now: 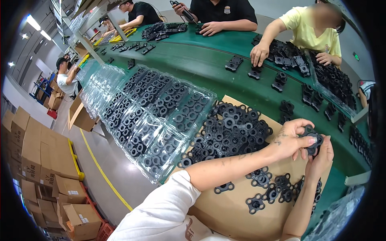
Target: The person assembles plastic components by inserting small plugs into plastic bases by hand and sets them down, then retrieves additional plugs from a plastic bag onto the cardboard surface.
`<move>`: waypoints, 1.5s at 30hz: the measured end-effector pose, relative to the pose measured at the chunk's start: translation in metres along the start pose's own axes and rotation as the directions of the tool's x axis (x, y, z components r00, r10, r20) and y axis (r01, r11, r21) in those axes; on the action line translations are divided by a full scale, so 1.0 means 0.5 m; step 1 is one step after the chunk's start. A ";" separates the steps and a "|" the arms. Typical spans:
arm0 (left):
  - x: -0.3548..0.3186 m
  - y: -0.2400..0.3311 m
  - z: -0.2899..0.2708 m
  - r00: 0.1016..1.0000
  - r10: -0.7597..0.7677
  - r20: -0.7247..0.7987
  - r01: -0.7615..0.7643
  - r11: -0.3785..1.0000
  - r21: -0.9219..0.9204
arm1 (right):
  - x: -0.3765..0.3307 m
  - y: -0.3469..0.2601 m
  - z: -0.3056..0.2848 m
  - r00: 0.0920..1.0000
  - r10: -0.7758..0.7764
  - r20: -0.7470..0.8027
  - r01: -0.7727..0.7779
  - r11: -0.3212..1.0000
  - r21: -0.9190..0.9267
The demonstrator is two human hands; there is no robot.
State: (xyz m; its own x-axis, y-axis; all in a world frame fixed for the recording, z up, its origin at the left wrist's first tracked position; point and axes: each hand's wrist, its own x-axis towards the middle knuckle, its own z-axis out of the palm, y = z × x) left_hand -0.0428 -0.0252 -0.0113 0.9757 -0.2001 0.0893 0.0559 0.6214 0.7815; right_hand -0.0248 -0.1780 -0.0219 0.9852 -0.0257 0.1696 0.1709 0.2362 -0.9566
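Observation:
Over the right side of a brown cardboard sheet, I hold a black plastic part with ring-shaped lobes between both hands. My left hand reaches across from the left and grips it, thumb pressed on its face. Fingers of my right hand close round its right and lower side. Left of my hands lies a big heap of similar black ringed parts. Below my left forearm are several loose ones, some partly hidden behind my right forearm.
Clear plastic trays of round black parts stand to the left. Beyond runs a green conveyor belt carrying black assemblies. Co-workers sit across it, one in a yellow shirt. Cardboard boxes are stacked far left.

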 end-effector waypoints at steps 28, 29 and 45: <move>-0.018 0.024 0.040 0.997 0.009 -0.079 -0.004 0.998 0.065 | 0.007 -0.042 -0.058 0.982 0.181 -0.045 -0.174 0.976 0.134; -0.012 0.022 0.036 0.997 0.003 -0.078 0.003 0.997 0.082 | 0.007 -0.054 -0.035 0.961 0.273 0.038 -0.274 0.933 0.234; -0.006 0.010 0.027 0.986 0.064 -0.153 -0.015 0.953 0.304 | 0.030 -0.020 -0.035 0.818 0.422 0.391 -0.574 0.640 0.511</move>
State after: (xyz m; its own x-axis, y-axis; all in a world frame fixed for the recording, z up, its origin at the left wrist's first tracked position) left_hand -0.0482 -0.0318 0.0005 0.9982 -0.0421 0.0438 -0.0255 0.3647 0.9308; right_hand -0.0113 -0.1980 -0.0138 0.8722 0.4579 -0.1720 -0.4637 0.6621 -0.5887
